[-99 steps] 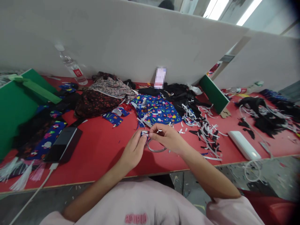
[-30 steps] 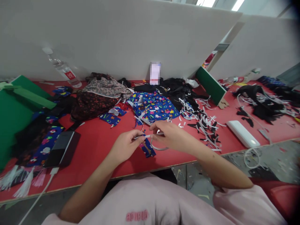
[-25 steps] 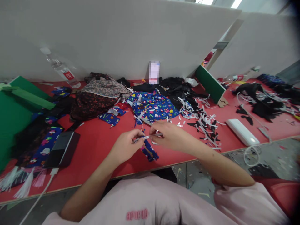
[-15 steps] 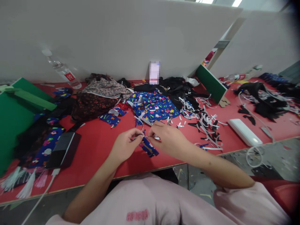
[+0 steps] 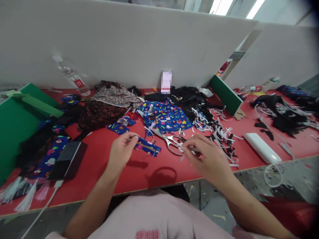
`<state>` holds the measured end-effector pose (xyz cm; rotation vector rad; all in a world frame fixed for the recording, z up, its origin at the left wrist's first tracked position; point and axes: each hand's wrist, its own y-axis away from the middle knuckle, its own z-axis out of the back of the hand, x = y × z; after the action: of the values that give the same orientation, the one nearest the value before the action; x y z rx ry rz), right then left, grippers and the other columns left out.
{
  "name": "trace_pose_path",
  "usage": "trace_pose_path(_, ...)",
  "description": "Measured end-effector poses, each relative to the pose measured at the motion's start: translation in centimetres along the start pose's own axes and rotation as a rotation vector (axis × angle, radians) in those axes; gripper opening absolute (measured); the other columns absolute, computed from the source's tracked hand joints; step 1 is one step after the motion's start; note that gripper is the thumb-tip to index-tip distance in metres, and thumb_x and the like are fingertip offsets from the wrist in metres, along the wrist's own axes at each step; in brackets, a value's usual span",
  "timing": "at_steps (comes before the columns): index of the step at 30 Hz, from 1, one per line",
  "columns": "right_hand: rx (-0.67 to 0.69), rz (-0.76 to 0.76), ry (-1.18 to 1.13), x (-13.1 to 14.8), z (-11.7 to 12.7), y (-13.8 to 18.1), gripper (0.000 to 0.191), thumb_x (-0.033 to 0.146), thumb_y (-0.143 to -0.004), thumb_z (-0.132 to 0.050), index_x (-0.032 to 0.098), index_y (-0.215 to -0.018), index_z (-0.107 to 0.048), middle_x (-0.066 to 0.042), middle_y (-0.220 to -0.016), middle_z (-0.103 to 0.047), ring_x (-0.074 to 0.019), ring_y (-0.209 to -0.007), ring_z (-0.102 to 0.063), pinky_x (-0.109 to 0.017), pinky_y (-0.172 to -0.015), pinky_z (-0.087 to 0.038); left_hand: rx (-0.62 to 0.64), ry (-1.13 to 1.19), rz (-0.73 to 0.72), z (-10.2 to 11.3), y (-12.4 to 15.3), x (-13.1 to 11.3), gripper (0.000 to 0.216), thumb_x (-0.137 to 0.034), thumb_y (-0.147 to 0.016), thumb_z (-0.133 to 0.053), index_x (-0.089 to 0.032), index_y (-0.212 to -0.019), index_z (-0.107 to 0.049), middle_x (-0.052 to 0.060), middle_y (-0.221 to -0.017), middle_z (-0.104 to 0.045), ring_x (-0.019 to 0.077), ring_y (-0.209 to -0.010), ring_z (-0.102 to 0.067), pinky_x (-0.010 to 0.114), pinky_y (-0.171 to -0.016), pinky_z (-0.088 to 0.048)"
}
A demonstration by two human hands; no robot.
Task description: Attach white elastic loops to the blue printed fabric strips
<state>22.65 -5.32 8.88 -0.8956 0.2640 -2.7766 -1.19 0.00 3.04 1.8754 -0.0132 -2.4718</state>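
Note:
My left hand [image 5: 123, 149] is closed, pinching one end of a small blue printed fabric strip [image 5: 148, 147] with a tan line along its middle. The strip stretches rightward above the red table. To its right lies a pair of scissors [image 5: 170, 141] with metal loop handles, the blades pointing up and left. My right hand [image 5: 208, 157] is beside the scissor handles, fingers curled and slightly blurred. Something thin and dark shows between those fingers, too small to name. Whether the fingertips touch the scissors, I cannot tell. Behind the scissors lies a larger blue printed cloth [image 5: 166, 116].
White and black scraps [image 5: 223, 137] litter the right side. A white power bank [image 5: 261, 147] and a black box-shaped device [image 5: 67, 161] lie on the table. A phone [image 5: 166, 82] and a water bottle [image 5: 74, 78] lean at the back panel. Green boards [image 5: 225, 94] stand at the sides.
My hands were together at the fabric strip and have moved apart. The left went left with the strip; the right went right, uncovering the scissors. The view has tilted slightly up.

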Motion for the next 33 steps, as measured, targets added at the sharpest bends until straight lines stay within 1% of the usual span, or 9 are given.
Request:
trace_pose_path(2, 0.131, -0.099, -0.111, -0.5, 1.7, -0.1, 0.012, 0.029, -0.085, -0.051, 0.021, -0.079, -0.058, -0.003, -0.078, -0.061, -0.0115, -0.064, -0.055, -0.023, -0.059, -0.044, -0.007, 0.100, 0.007, 0.4, -0.4, 0.5, 0.025, -0.038, -0.079, -0.055, -0.016, -0.091, -0.058, 0.000, -0.076, -0.062, 0.0132, -0.066, -0.063, 0.025, -0.062, -0.054)
trace_pose_path(4, 0.341, -0.139, -0.269, -0.8, 2.3, -0.5, 0.014, 0.033, -0.083, -0.054, 0.020, -0.080, -0.057, -0.001, -0.071, -0.059, -0.0106, -0.059, -0.052, -0.022, -0.053, -0.042, 0.053, 0.162, 0.012, 0.1, -0.5, 0.6, 0.026, -0.040, -0.080, -0.054, -0.017, -0.091, -0.054, -0.001, -0.078, -0.061, 0.0141, -0.069, -0.063, 0.028, -0.061, -0.056)
trace_pose_path(6, 0.487, -0.129, -0.409, -0.5, 1.7, -1.1, 0.016, 0.035, -0.082, -0.055, 0.019, -0.079, -0.056, 0.001, -0.067, -0.056, -0.0094, -0.058, -0.049, -0.021, -0.052, -0.039, 0.109, 0.213, 0.016, -0.7, -0.2, 0.5, 0.024, -0.039, -0.081, -0.053, -0.017, -0.092, -0.052, -0.001, -0.078, -0.061, 0.0141, -0.072, -0.063, 0.029, -0.062, -0.057)
trace_pose_path(8, 0.540, -0.096, -0.521, 0.1, 0.1, -1.8, 0.016, 0.034, -0.082, -0.055, 0.018, -0.078, -0.055, 0.002, -0.067, -0.055, -0.0084, -0.059, -0.048, -0.020, -0.054, -0.038, 0.164, 0.281, 0.011, -1.6, 0.4, 0.1, 0.026, -0.037, -0.082, -0.052, -0.018, -0.101, -0.052, 0.000, -0.083, -0.062, 0.0142, -0.079, -0.063, 0.030, -0.070, -0.057)
trace_pose_path(11, 0.511, -0.064, -0.636, 1.2, -2.6, -2.9, 0.016, 0.034, -0.081, -0.055, 0.018, -0.077, -0.054, 0.004, -0.066, -0.053, -0.0077, -0.058, -0.046, -0.020, -0.054, -0.036, 0.230, 0.340, 0.009, -2.2, 1.2, -0.5, 0.032, -0.034, -0.083, -0.053, -0.019, -0.111, -0.055, 0.002, -0.092, -0.064, 0.0144, -0.086, -0.063, 0.030, -0.078, -0.055)
trace_pose_path(15, 0.424, -0.070, -0.670, 1.7, -4.4, -3.9, 0.016, 0.032, -0.080, -0.056, 0.017, -0.076, -0.053, 0.005, -0.062, -0.049, -0.0072, -0.056, -0.043, -0.020, -0.052, -0.034, 0.269, 0.411, 0.058, -2.0, 1.8, -0.8, 0.029, -0.036, -0.082, -0.054, -0.018, -0.104, -0.062, 0.002, -0.088, -0.065, 0.0141, -0.082, -0.063, 0.031, -0.079, -0.055)
trace_pose_path(20, 0.411, -0.088, -0.589, 1.6, -4.5, -4.5, 0.017, 0.033, -0.080, -0.056, 0.017, -0.074, -0.053, 0.005, -0.059, -0.051, -0.0070, -0.053, -0.044, -0.019, -0.049, -0.033, 0.284, 0.481, 0.085, -1.7, 2.1, -1.0, 0.029, -0.036, -0.083, -0.053, -0.016, -0.103, -0.061, 0.005, -0.097, -0.067, 0.0178, -0.090, -0.065, 0.035, -0.084, -0.053)
trace_pose_path(28, 0.383, -0.070, -0.441, 1.9, -4.7, -4.7, 0.019, 0.034, -0.081, -0.054, 0.017, -0.073, -0.054, 0.005, -0.058, -0.055, -0.0070, -0.052, -0.046, -0.018, -0.047, -0.032, 0.286, 0.392, 0.079, -1.5, 2.4, -1.5, 0.030, -0.037, -0.084, -0.051, -0.016, -0.104, -0.060, 0.005, -0.101, -0.067, 0.0184, -0.093, -0.064, 0.034, -0.084, -0.054)
trace_pose_path(33, 0.369, -0.046, -0.377, 2.1, -4.6, -4.7, 0.017, 0.030, -0.082, -0.054, 0.017, -0.071, -0.054, 0.004, -0.058, -0.057, -0.0067, -0.050, -0.048, -0.018, -0.047, -0.031, 0.283, 0.358, 0.072, -1.5, 2.5, -1.4, 0.032, -0.033, -0.081, -0.055, -0.015, -0.106, -0.058, 0.007, -0.104, -0.067, 0.0185, -0.093, -0.065, 0.032, -0.083, -0.054)
